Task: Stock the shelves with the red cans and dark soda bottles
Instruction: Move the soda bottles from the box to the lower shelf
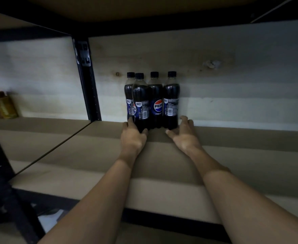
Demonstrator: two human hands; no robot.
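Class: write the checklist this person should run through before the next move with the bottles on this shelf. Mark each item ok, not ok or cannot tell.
1. All four bottles upright: ok.
2. Row even: not ok, the front bottle stands ahead of the others.
3. Left hand holds the front bottle's base: ok.
4. Right hand free: ok, open beside the rightmost bottle.
5. Shelf space to the right: ok.
6. Red cans within reach: cannot tell, none in view.
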